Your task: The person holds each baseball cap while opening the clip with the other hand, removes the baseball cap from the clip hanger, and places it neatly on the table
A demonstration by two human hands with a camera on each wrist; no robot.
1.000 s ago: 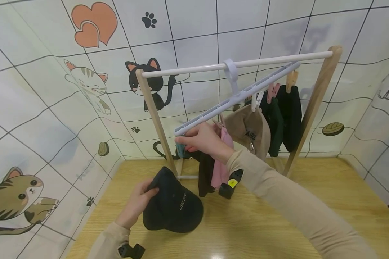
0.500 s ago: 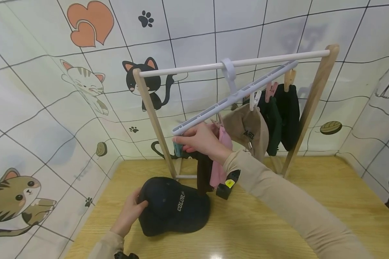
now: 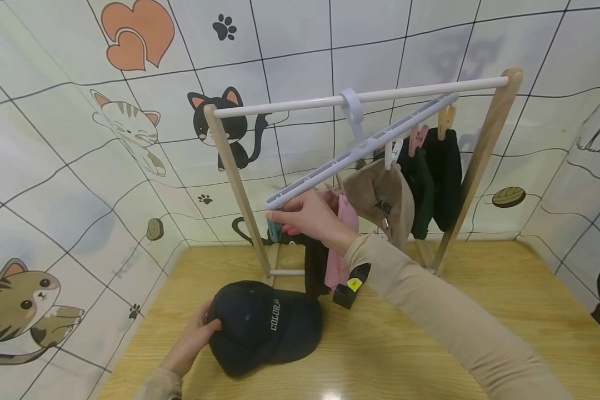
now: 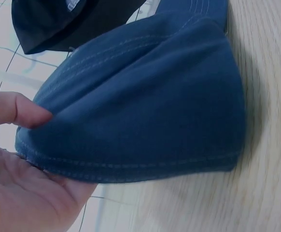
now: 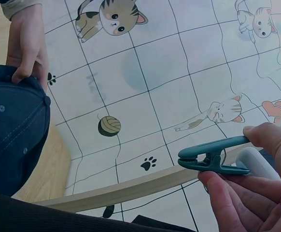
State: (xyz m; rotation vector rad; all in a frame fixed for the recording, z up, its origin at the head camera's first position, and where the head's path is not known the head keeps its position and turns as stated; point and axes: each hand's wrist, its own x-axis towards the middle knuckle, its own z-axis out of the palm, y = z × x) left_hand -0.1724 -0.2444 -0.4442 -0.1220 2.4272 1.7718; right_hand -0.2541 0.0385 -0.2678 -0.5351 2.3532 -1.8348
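A navy baseball cap (image 3: pixel 245 325) with white lettering sits low over the table's left front, brim pointing right. My left hand (image 3: pixel 192 336) grips its rim, thumb on the outside and the other fingers mostly hidden, as the left wrist view also shows. Up at the low left end of a pale lilac hanger (image 3: pixel 325 171), my right hand (image 3: pixel 317 216) pinches a teal clothespin (image 5: pixel 213 157) between thumb and fingers. The clothespin's tips look together with nothing between them. The hanger hooks over the white bar (image 3: pixel 290 106) and tilts down to the left.
Other clothespins hold a beige cap (image 3: pixel 380 200), a pink item (image 3: pixel 347 214), and dark green (image 3: pixel 422 194) and black (image 3: pixel 445 178) items below the hanger. A dark brown item (image 3: pixel 316 269) hangs near the navy cap. Wooden rack legs (image 3: pixel 240 191) stand on the table (image 3: pixel 430 344).
My left hand has lowered the navy cap and drawn it slightly left, turning its lettered front more upward into view. The right hand stays at the hanger's left end with the teal clothespin.
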